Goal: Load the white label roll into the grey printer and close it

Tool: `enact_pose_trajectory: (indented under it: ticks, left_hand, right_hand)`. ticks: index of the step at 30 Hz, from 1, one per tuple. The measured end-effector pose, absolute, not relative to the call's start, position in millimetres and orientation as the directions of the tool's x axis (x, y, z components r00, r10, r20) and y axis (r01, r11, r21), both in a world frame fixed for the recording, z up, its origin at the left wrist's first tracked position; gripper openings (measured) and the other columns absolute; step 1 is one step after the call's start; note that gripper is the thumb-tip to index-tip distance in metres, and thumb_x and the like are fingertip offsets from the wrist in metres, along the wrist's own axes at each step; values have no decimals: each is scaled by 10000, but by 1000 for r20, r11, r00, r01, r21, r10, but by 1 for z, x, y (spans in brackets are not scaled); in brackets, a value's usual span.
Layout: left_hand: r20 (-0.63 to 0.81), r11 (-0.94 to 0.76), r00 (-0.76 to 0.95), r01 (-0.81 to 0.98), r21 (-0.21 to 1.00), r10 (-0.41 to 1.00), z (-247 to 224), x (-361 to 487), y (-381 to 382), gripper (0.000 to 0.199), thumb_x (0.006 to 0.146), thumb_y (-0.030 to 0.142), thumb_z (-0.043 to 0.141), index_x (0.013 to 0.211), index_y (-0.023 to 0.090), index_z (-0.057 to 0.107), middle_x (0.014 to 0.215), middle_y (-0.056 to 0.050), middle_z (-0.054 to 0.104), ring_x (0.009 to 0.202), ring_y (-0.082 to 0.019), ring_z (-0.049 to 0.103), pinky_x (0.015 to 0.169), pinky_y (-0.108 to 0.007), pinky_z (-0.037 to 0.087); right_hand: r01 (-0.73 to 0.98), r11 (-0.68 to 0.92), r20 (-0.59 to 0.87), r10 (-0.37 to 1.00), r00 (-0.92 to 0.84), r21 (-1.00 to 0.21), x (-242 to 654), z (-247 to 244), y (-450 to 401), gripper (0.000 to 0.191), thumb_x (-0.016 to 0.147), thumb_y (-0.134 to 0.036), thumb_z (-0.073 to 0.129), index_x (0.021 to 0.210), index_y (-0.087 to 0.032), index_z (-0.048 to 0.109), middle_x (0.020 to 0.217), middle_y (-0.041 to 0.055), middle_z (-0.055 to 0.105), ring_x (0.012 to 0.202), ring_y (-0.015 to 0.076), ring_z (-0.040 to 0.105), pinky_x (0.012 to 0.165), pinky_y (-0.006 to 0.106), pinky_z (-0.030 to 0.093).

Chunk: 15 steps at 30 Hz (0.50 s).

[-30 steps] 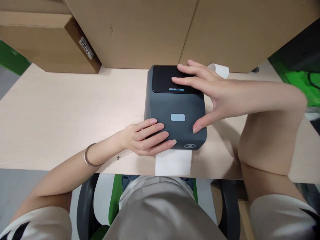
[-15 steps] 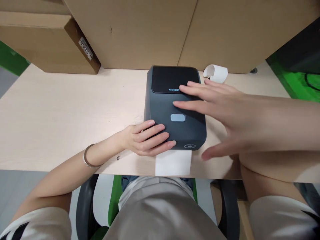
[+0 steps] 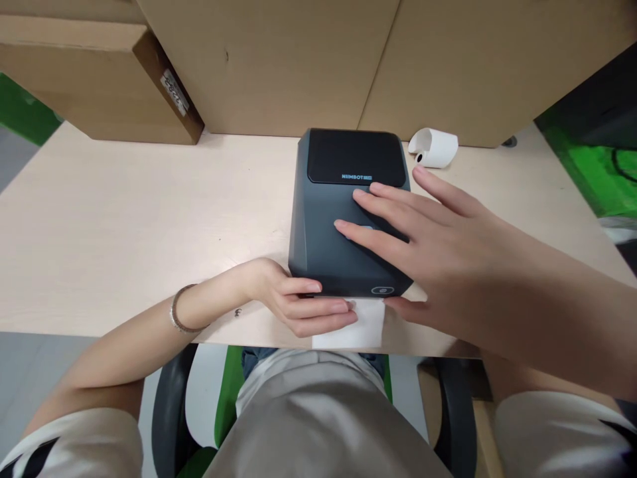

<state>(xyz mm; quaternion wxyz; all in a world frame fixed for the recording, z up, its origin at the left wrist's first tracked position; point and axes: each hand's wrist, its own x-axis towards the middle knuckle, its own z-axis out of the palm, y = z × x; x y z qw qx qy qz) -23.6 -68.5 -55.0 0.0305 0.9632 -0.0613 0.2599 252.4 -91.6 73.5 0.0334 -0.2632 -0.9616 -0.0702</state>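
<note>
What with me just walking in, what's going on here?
A seated person is handling a dark NIIMBOT machine on a table. The left hand is at its front edge, over a white paper strip; the right hand is spread over its top. A curled white roll lies near its far right corner.

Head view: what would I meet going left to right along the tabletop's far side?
Flat brown cardboard box → dark grey, boxy NIIMBOT device → curled white paper-like roll → small dark round object, too small to identify.
</note>
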Motion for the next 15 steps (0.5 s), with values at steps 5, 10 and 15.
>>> enact_pose_trajectory:
  ticks: [5, 10, 15]
  left_hand:
    - [640, -929, 687, -148, -338, -343, -49, -22, -68, 420, 844, 139, 813, 1028, 504, 719, 1192, 226, 734, 1133, -9, 694, 880, -60, 590]
    - [647, -944, 690, -184, -275, -323, -50, -22, -68, 506, 835, 81, 800, 1067, 519, 703, 1167, 206, 749, 1109, -33, 712, 918, -93, 612]
    - [477, -963, 872, -210, 168, -107, -49, -15, -67, 696, 888, 37, 704, 1187, 659, 615, 985, 249, 769, 841, -18, 753, 833, -86, 639]
  right_hand:
    - [521, 837, 111, 509, -854, 167, 249, 78, -101, 755, 802, -302, 603, 1521, -146, 434, 1626, 191, 384, 1508, 352, 421, 1315, 566, 266]
    - [546, 820, 78, 542, -837, 168, 251, 86, -106, 644, 868, -343, 543, 1478, -148, 478, 1588, 172, 448, 1488, 336, 447, 1336, 572, 235]
    - [597, 800, 153, 584, -797, 54, 241, 100, -113, 544, 946, -362, 478, 1476, -243, 503, 1582, 68, 477, 1489, 343, 445, 1353, 604, 176]
